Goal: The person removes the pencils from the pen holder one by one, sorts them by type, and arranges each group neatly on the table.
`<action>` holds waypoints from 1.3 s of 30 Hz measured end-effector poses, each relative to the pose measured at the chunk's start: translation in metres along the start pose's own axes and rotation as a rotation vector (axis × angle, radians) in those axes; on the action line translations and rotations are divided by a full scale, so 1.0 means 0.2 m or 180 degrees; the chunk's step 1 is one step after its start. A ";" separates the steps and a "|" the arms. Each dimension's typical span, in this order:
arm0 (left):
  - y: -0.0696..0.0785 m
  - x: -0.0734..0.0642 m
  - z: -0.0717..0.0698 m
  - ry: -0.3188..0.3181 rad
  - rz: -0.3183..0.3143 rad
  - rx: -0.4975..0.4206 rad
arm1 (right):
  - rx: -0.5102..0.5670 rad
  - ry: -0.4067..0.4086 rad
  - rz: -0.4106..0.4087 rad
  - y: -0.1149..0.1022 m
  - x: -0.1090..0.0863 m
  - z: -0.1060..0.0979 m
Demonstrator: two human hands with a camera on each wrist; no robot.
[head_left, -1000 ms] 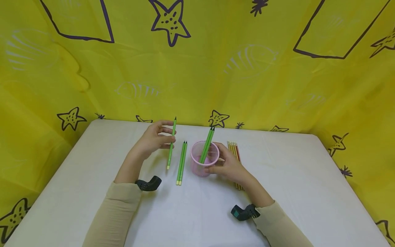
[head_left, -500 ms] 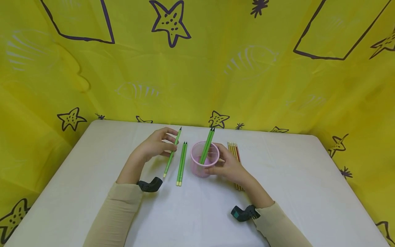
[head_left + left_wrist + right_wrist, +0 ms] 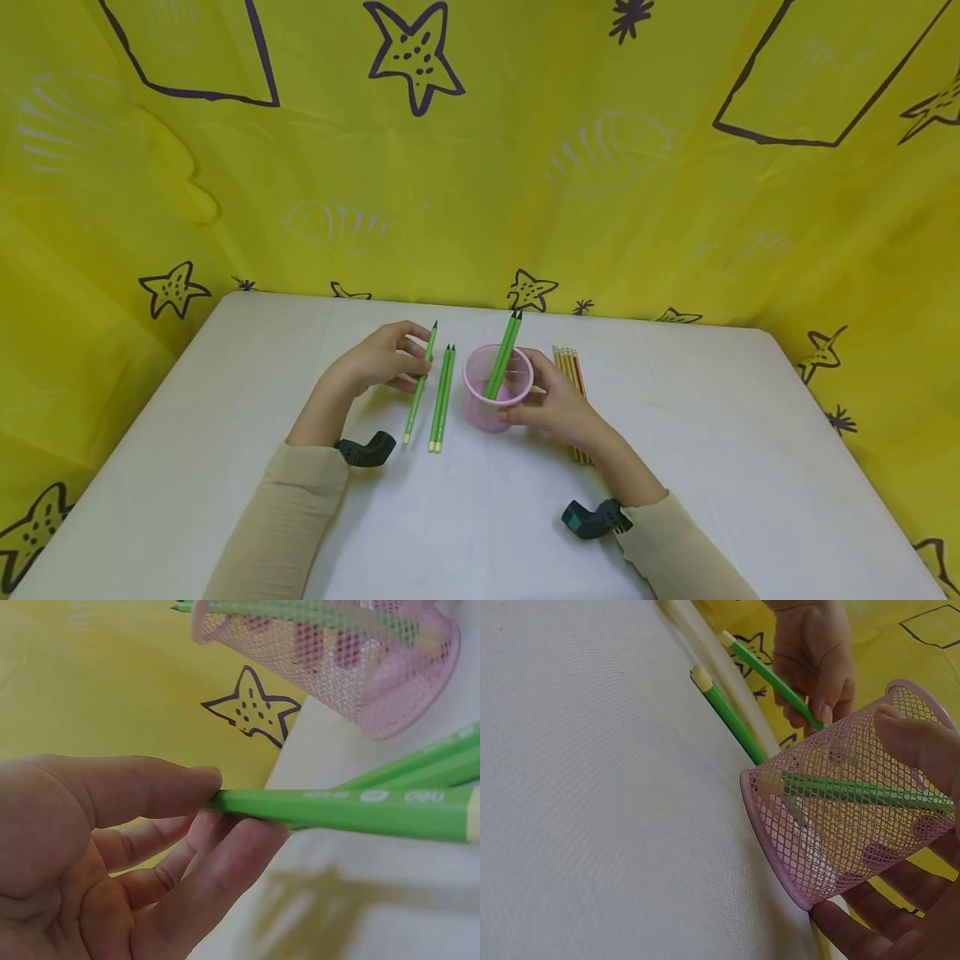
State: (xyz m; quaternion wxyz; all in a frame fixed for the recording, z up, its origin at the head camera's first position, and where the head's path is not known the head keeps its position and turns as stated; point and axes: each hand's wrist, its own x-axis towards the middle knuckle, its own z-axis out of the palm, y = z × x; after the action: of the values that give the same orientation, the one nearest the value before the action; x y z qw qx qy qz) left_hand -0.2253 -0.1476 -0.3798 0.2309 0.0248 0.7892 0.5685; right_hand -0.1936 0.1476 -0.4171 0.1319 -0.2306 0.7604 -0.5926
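Note:
A green pencil (image 3: 417, 398) is pinched between the thumb and fingers of my left hand (image 3: 386, 358), its dark tip pointing away and its pale end toward me. Just right of it, two more green pencils (image 3: 442, 400) lie side by side on the table. My right hand (image 3: 558, 404) grips a pink mesh pencil cup (image 3: 491, 417) from its right side, thumb in front; the cup stands upright. Two green pencils (image 3: 504, 354) lean inside the cup, tips up. In the left wrist view the held pencil (image 3: 345, 810) shows white lettering.
Several yellow pencils and a red one (image 3: 572, 371) lie in a bundle on the white table (image 3: 712, 467), partly hidden behind the right hand. A yellow curtain (image 3: 480, 192) with drawn stars hangs along the far edge. Dark cameras (image 3: 367, 450) sit on both wrists.
My left hand has moved slightly toward me and lower with the green pencil, whose tilt shifted on the way. The right hand, cup and lying pencils stay put.

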 end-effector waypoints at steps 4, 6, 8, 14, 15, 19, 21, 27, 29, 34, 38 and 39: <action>-0.02 0.02 0.00 -0.0002 -0.0095 0.0076 | 0.0006 -0.0004 0.0019 0.00 0.00 0.00; -0.04 0.03 0.01 -0.0003 -0.0125 0.0084 | 0.0002 -0.0007 0.0006 0.00 0.00 0.00; -0.05 0.04 0.01 -0.0007 -0.0139 0.0069 | -0.0002 -0.0003 -0.0011 0.00 0.00 0.00; -0.08 0.07 0.02 -0.0013 -0.0180 -0.0034 | 0.0017 -0.0007 -0.0007 0.00 0.00 0.00; -0.08 0.07 0.02 -0.0011 -0.0192 -0.0045 | 0.0020 -0.0008 -0.0002 0.00 0.00 0.00; -0.09 0.07 0.03 0.0003 -0.0218 -0.0027 | 0.0013 -0.0003 0.0021 0.00 -0.01 0.00; -0.09 0.06 0.03 0.0015 -0.0224 -0.0002 | 0.0011 0.0014 0.0010 -0.01 -0.01 0.00; -0.08 0.06 0.03 0.0039 -0.0237 0.0098 | -0.0011 0.0055 -0.0018 -0.01 0.00 0.00; -0.09 0.06 0.02 0.0048 -0.0256 0.0116 | -0.0008 0.0046 -0.0019 -0.01 0.00 0.00; -0.10 0.07 0.02 0.0029 -0.0273 0.0100 | -0.0015 0.0040 -0.0033 -0.01 0.00 0.00; -0.09 0.07 0.01 0.0025 -0.0265 0.0039 | -0.0011 0.0035 -0.0042 -0.01 0.00 0.00; -0.09 0.07 0.01 0.0029 -0.0263 0.0023 | -0.0013 0.0037 -0.0044 0.00 0.00 0.00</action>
State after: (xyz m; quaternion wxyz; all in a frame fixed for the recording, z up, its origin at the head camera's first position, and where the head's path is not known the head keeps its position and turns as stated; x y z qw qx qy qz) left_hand -0.2324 -0.1473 -0.4020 0.2506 -0.0096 0.7926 0.5557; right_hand -0.1941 0.1478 -0.4159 0.1229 -0.2327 0.7607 -0.5933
